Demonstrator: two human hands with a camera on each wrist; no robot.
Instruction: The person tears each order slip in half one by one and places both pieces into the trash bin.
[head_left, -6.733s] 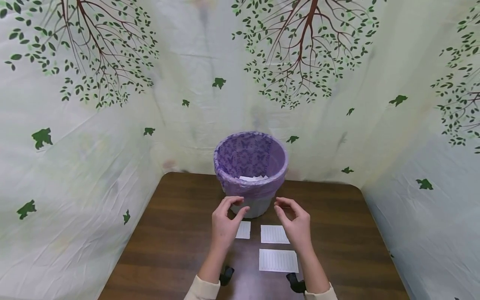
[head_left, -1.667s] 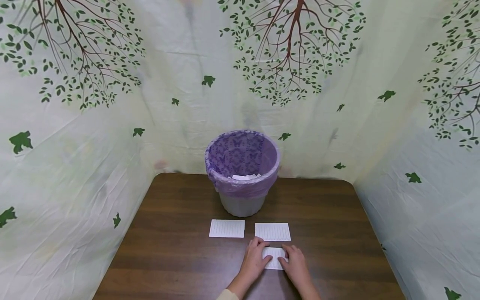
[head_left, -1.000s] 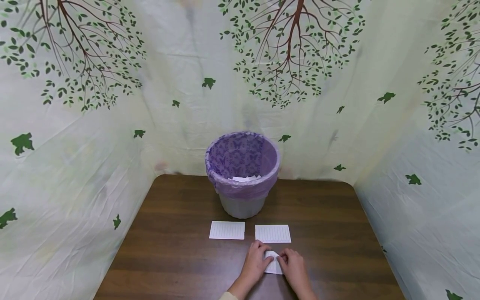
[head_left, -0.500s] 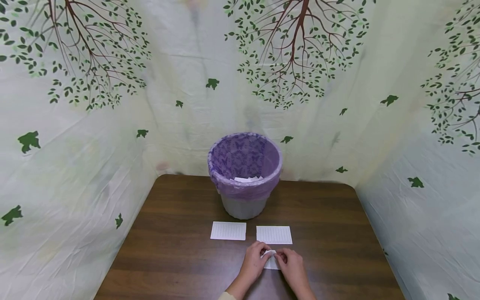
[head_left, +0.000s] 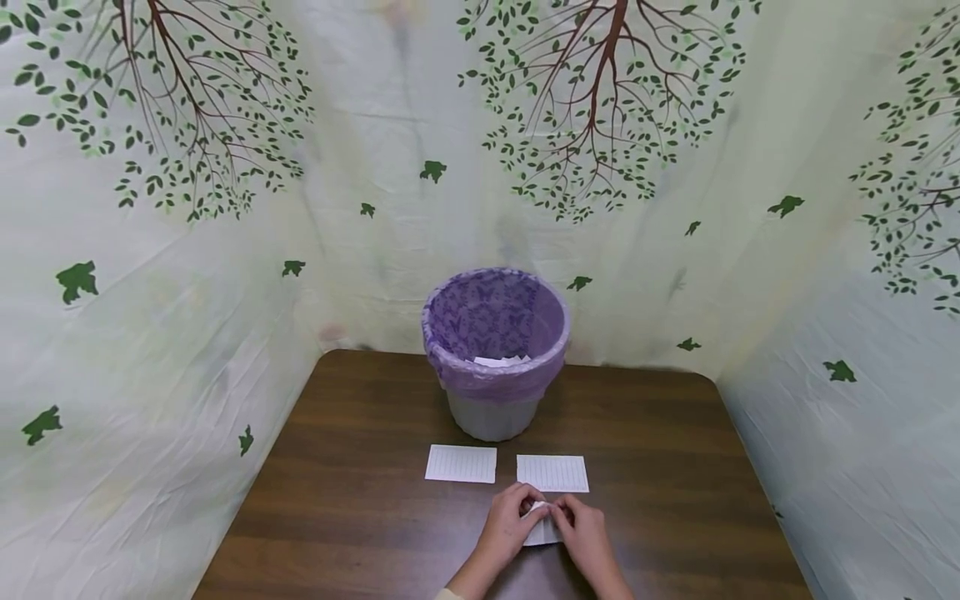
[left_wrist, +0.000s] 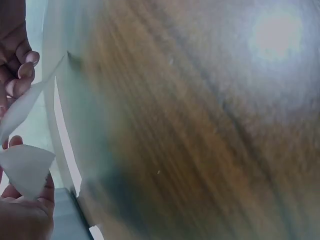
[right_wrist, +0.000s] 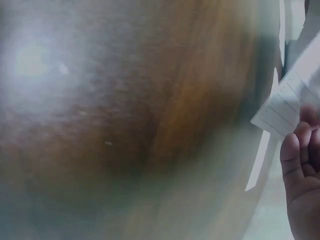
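A small lined paper card (head_left: 542,536), bent and creased, is held between both hands close over the table. My left hand (head_left: 504,529) pinches its left side, thumb and fingertips together near the top. From the other side, my right hand (head_left: 587,537) pinches it, its fingertips almost meeting the left ones. In the left wrist view the card shows as two pale flaps, one flap (left_wrist: 27,167) by the lower hand. A lined face of the card (right_wrist: 285,107) shows above the curled fingers in the right wrist view. The fingers hide much of it.
Two flat lined cards lie beyond the hands, a left card (head_left: 461,463) and a right card (head_left: 552,473). Behind them stands a grey bin (head_left: 495,412) with a purple liner (head_left: 498,379), with white paper pieces (head_left: 501,362) inside. Leaf-printed curtains (head_left: 375,275) surround the brown table (head_left: 337,467).
Earlier the hands were raised before the bin, holding nothing. They came down to the nearest card, gripped its sides and bent it upward. Their fingertips have drawn closer together.
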